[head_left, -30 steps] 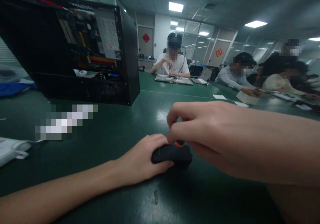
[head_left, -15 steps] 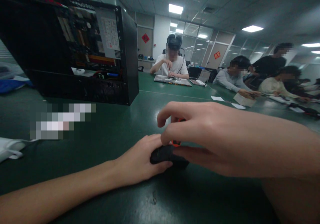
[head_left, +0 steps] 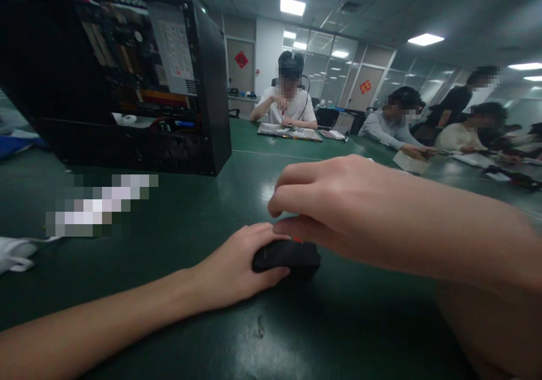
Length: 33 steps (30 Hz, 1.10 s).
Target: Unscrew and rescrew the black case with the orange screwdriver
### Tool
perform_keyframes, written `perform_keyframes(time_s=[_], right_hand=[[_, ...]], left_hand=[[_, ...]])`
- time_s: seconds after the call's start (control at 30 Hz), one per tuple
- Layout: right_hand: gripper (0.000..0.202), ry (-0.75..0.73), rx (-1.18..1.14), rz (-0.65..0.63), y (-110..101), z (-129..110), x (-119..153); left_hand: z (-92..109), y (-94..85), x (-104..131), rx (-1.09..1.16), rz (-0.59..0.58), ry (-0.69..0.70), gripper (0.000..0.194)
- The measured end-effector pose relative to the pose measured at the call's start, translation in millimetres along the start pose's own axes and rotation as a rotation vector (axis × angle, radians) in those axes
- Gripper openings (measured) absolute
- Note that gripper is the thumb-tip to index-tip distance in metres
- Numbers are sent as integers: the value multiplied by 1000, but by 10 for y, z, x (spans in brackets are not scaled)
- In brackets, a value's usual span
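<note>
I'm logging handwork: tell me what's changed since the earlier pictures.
The right hand has drawn its thumb up toward its fingers, and less of the orange piece shows; whether it's gripped is unclear. The left hand stays around the black block, the case upright.

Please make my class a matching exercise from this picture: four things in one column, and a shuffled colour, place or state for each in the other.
Things
1. Left hand
2. Right hand
3. Computer case
4. Tabletop

Descriptions
A. Green
B. Raised over the black object
C. Open at the side, with parts showing inside
D. Gripping the black object

Right pairs
1-D, 2-B, 3-C, 4-A
</note>
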State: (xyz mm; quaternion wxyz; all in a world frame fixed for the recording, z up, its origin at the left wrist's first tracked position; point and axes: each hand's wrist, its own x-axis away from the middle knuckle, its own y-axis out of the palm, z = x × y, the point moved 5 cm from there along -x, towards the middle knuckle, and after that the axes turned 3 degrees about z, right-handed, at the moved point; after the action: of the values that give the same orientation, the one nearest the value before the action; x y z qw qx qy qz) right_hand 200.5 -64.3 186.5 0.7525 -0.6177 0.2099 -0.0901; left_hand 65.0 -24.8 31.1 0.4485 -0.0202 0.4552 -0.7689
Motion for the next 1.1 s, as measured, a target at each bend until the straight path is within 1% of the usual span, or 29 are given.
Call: perform_keyframes(time_s=[0.1,0.2,0.23,0.33,0.4,0.47,0.57,0.63,0.67,0.73,0.83,0.87,0.93,1.0,1.03,1.1], right_hand=[[15,-18,8,-1,5,31,8],[23,-76,-56,-25,-11,32,49],[23,-78,-65,-31,-14,33,56],[14,-38,-42,-24,-2,44,37],[13,-9,-10,-13,9,51,10],[17,-12,-10,-10,1,47,-3],[29,-97,-111,-37,-42,1,19],[28,-149,-167,-59,-63,-29,33],[23,-155,-170,-55,-66,-33,30],[16,-118,-117,-30,-47,-11,1],[17,-45,28,3,-2,48,-39],[17,-41,51,1,7,59,-36],[17,-80,26,-17,9,57,1],[23,-117,-25,-39,-2,50,58],[24,-122,-33,-40,-8,51,80],[18,-93,-5,-28,-9,65,92]], left_hand=[[-7,2,-5,1,-9,-18,34],[-4,4,-12,5,-25,-11,34],[-7,5,-11,6,-26,-9,34],[-22,8,2,-3,-11,-5,33],[-24,8,14,-9,-7,-3,32],[-15,7,21,-9,-13,-1,32],[15,-10,14,-15,-3,20,32],[29,-18,5,-21,12,39,32],[30,-18,2,-21,15,44,32],[21,-9,-1,-18,15,42,33],[-2,6,3,-12,3,14,35],[-7,9,4,-12,-1,5,35],[-8,12,6,-12,-12,-5,34],[-5,13,5,-10,-18,-4,33],[-6,13,4,-9,-18,-3,33],[-11,11,2,-8,-11,2,34]])
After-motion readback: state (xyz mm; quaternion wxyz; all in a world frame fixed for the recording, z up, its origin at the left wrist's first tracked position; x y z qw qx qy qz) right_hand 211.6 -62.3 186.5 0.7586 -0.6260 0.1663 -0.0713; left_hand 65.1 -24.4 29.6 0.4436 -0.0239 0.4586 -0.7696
